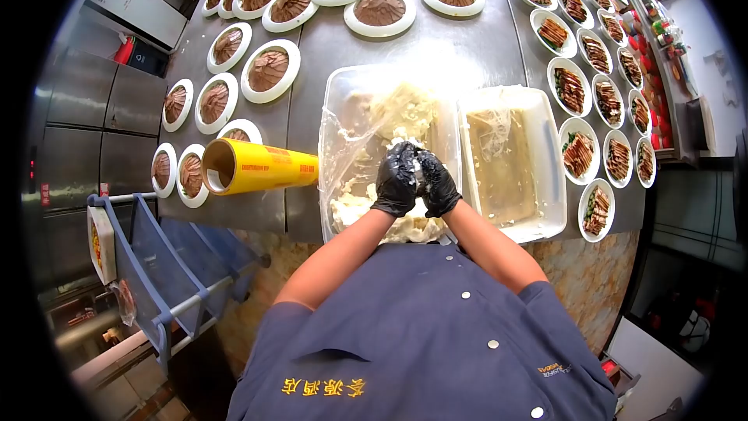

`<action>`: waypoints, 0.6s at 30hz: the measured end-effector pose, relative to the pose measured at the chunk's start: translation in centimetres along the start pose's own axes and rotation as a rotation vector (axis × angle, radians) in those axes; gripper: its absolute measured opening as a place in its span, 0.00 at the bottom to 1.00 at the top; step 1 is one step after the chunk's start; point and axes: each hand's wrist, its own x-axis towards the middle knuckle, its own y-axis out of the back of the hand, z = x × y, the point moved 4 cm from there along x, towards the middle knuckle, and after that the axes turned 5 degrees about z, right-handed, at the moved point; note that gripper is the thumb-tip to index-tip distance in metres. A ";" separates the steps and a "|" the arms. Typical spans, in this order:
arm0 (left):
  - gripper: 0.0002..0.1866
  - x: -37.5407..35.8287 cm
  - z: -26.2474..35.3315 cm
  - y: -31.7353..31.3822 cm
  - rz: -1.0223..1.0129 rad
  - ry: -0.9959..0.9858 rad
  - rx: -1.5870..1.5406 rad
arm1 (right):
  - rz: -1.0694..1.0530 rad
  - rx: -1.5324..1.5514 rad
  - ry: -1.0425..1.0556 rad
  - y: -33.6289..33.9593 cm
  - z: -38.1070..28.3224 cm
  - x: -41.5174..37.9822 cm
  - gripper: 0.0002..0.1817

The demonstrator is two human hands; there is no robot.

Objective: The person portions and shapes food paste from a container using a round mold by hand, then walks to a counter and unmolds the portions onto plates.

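Note:
Both my hands wear black gloves smeared with white bits, and they press together over the left plastic tub (329, 121). My left hand (396, 183) and my right hand (438, 185) have their fingers curled around a lump of pale, doughy mash (405, 140), of which only a little shows at the fingertips. More of the same pale mash (409, 109) is heaped at the far side of the tub, and some lies near its front under my wrists. Clear plastic film (343, 136) clings to the tub's left side.
A second tub (555, 179) with pale residue and film stands right of the first. A yellow roll (273, 165) lies to the left. Plates of fanned sliced meat (269, 70) fill the left and back; bowls of sliced meat (578, 154) line the right. A blue-framed cart (179, 265) stands lower left.

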 end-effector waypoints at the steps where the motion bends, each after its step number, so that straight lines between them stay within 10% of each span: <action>1: 0.27 0.1 -0.1 -0.4 -0.019 -0.008 -0.014 | -0.015 -0.337 0.168 0.1 -2.1 -0.1 0.27; 6: 0.17 2.0 0.0 1.5 0.086 -0.065 -0.012 | -0.130 -0.714 0.385 -0.6 -3.1 1.3 0.30; 9: 0.13 2.0 -3.6 -0.5 0.092 0.230 -0.016 | -0.033 -0.709 0.571 -0.4 -1.7 0.9 0.26; 11: 0.13 3.7 -4.1 0.9 0.027 0.481 -0.122 | -0.104 -0.284 0.280 -0.1 0.2 0.4 0.28; 13: 0.15 2.6 -7.7 -0.8 -0.184 0.190 0.097 | -0.072 -0.006 0.103 0.3 1.7 0.1 0.30; 17: 0.29 1.3 -3.8 1.0 -0.220 0.654 -1.389 | -0.090 -0.144 0.143 0.6 3.4 0.3 0.29; 18: 0.30 0.4 -3.7 -0.5 -0.158 0.328 -1.209 | -0.103 -0.214 0.171 0.4 3.4 0.5 0.29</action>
